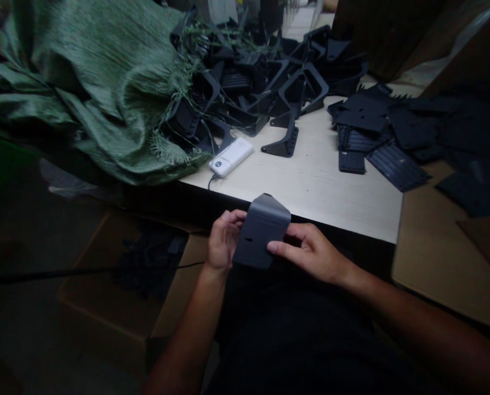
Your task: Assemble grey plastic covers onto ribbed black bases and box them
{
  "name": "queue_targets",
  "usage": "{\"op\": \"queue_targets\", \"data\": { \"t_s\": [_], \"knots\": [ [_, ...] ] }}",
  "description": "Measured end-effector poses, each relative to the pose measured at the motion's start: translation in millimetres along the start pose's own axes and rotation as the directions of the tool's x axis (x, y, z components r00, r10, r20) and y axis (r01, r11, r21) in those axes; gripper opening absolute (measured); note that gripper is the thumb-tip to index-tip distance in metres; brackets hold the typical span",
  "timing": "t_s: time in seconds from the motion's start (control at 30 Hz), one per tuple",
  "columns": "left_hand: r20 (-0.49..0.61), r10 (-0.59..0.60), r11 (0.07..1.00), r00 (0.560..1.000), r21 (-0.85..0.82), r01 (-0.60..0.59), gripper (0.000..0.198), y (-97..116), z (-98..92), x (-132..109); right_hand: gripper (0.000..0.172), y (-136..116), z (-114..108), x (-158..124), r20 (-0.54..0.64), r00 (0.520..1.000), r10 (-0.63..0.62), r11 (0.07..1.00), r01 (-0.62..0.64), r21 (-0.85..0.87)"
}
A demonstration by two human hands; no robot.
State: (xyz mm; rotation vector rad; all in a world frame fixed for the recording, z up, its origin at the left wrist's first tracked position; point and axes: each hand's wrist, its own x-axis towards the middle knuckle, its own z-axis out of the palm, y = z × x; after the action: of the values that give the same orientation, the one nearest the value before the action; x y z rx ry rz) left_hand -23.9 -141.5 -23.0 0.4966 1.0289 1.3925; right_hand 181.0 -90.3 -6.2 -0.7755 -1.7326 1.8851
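The right hand (314, 249) pinches the plate (261, 233), thumb (284, 250) on its face, by the table's (343, 211) near edge. The left hand's (220, 244) fingers (235, 215) curl behind it — tips hidden, grip unclear.

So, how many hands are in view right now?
2: the left hand at the left edge of the dark bent plate, the right hand holding its right edge. No others show.

Cannot read any text, label, brand, number or sign here. On the white device (233, 156), can make out only a round dark spot (218, 164) near one end, possibly a display or logo, too blurred to tell. Can read nothing on the black plate (260, 233).
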Motion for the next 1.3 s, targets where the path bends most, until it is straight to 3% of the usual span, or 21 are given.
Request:
{"op": "queue_targets", "data": {
  "t_s": [0.07, 0.13, 0.2, 0.27, 0.43, 0.57, 0.8, 1.0, 1.3],
  "knots": [
    [0.066, -0.081, 0.997, 0.995, 0.012, 0.08, 0.054, 0, 0.6, 5, 0.024, -1, -2, -3, 0.092, 0.995, -0.041, 0.972, 0.061, -0.226],
    [0.152, -0.19, 0.982, 0.97, 0.025, 0.189, 0.058, -2, 2.9, 10, 0.023, 2, -4, -4, 0.181, 0.983, -0.043, 0.938, 0.102, -0.331],
    [0.208, -0.277, 0.96, 0.938, 0.008, 0.281, 0.053, -5, 7.8, 13, 0.024, 5, -4, -3, 0.208, 0.977, -0.039, 0.945, 0.104, -0.311],
    [0.188, -0.294, 0.951, 0.937, -0.043, 0.307, 0.04, -10, 15.8, 14, 0.025, 8, -3, -1, 0.183, 0.982, -0.048, 0.974, 0.087, -0.211],
    [-0.035, -0.054, 0.992, 0.998, -0.114, 0.05, 0.02, -25, 41.7, 3, 0.027, 15, 11, -3, -0.051, 0.994, -0.1, 0.992, 0.104, 0.069],
    [-0.037, 0.038, 0.997, 0.999, -0.062, -0.04, 0.023, -26, 51.4, -6, 0.025, 18, 22, -10, -0.179, 0.977, -0.116, 0.982, 0.139, 0.124],
    [-0.021, 0.177, 0.984, 0.984, -0.001, -0.177, 0.022, -18, 54.1, -7, 0.024, 10, 7, -5, -0.056, 0.99, -0.129, 0.989, 0.133, 0.061],
    [0.035, 0.155, 0.987, 0.987, 0.021, -0.156, 0.023, -15, 57.1, -7, 0.031, 9, 11, -12, -0.113, 0.985, -0.132, 0.991, 0.134, 0.004],
    [-0.006, 0.224, 0.969, 0.975, 0.112, -0.222, 0.023, -14, 65.8, -19, 0.041, 16, 22, -18, -0.202, 0.967, -0.153, 0.988, 0.147, -0.044]
  ]
}}
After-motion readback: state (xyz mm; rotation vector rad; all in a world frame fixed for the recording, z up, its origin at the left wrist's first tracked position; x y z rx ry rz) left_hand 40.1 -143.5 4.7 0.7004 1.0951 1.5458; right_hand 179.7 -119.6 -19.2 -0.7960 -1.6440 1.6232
